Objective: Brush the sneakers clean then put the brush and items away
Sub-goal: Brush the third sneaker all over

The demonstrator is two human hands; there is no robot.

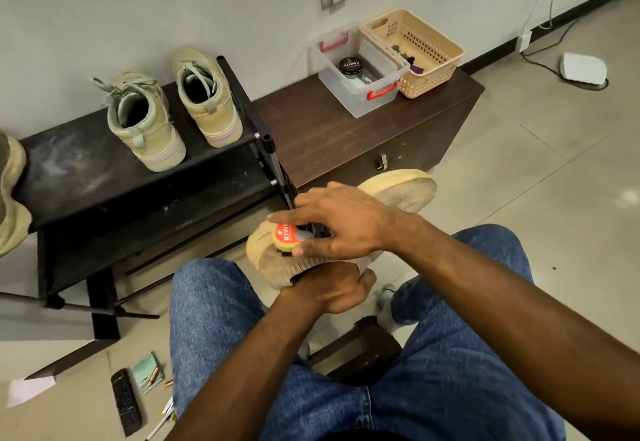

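A tan sneaker [401, 189] lies sole-up above my knees. My left hand [332, 286] grips it from below, near the heel end. My right hand [341, 222] grips a wooden brush with a red label [285, 235] and holds its bristles against the sole's edge. Two more tan sneakers [147, 122] [207, 98] stand upright, side by side, on the black shoe rack [79, 167] at the left.
A clear box [349, 94] with red handles holds a polish tin [351, 66]; beside it stands a beige basket [426, 49], both on the brown cabinet [332, 136]. A remote [125, 402], a green booklet and pens lie on the floor at lower left. Another shoe [10, 195] shows at the left edge.
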